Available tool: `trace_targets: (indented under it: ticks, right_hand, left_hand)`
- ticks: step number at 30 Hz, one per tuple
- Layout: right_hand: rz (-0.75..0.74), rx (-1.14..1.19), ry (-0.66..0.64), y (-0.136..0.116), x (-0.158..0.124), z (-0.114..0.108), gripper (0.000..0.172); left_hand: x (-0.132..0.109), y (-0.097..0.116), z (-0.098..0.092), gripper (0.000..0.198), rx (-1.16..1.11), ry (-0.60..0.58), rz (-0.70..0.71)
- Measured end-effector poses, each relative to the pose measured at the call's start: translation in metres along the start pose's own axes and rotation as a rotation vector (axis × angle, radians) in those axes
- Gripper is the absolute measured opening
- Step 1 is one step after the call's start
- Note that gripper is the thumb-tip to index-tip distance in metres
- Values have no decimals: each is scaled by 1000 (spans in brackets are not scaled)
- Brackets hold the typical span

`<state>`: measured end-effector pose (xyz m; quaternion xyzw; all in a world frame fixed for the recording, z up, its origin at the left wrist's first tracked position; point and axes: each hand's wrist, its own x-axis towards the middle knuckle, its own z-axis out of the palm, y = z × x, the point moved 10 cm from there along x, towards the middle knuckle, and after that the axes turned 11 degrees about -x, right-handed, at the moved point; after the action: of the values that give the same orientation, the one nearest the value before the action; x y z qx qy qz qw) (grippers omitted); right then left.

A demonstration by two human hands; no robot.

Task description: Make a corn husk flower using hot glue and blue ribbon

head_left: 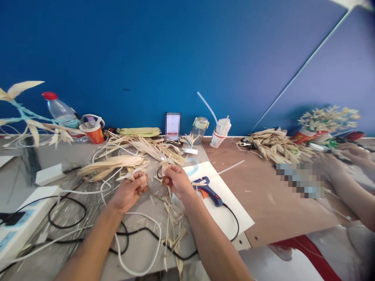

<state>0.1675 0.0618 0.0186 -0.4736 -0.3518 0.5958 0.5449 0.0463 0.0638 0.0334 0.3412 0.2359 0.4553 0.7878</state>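
Note:
My left hand is closed in a pinch above the table, a pale sliver showing at its fingertips; what it holds is too small to make out. A short gap to its right, my right hand pinches a pale piece of corn husk. Beside those fingertips shows a dark ring, partly hidden. Dried corn husks lie in a loose heap just beyond both hands. Close by my right wrist, a blue glue gun with an orange trigger rests on a white sheet.
White and black cables loop across the table near my forearms. A power strip lies at left. Cups, a red-capped bottle, a phone and a clear jar line the wall. Another person's hands are at right, near more husks.

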Motion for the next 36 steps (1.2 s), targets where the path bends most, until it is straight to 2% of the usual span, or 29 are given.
trace_targets:
  ticks: [4, 7, 11, 15, 16, 18, 21, 24, 31, 36]
  right_hand:
    - [-86, 236, 59, -25, -1, -19, 31]
    - [-109, 184, 88, -28, -1, -24, 30]
    - [-114, -188, 107, -20, 0, -17, 24]
    - [-346, -629, 371, -44, -15, -23, 10]
    - [-379, -694, 380, -47, -18, -19, 8]
    - [-369, -753, 278, -41, -16, -6, 8]
    - [-298, -681, 84, -25, -11, 12, 7]
    - [-254, -514, 17, -14, -6, 17, 9]
    - [-132, -296, 173, 0, -2, -3, 25]
    - [-83, -140, 253, 4, -1, -12, 26]
  left_hand:
    - [1, 7, -4, 23, -78, 17, 58]
    - [3, 1, -5, 22, 24, 29, 37]
    - [5, -11, -10, 24, 141, 76, -17]
    - [6, -13, -19, 28, 168, 147, -23]
    - [7, -13, -20, 29, 172, 155, -25]
    - [7, -16, -22, 30, 176, 155, -36]
    - [6, -21, -21, 32, 195, 133, -50]
    - [6, -23, -16, 29, 227, 97, -48]
    - [3, -15, -3, 23, 490, 72, -22]
    - [2, -14, -2, 14, 659, 68, -29]
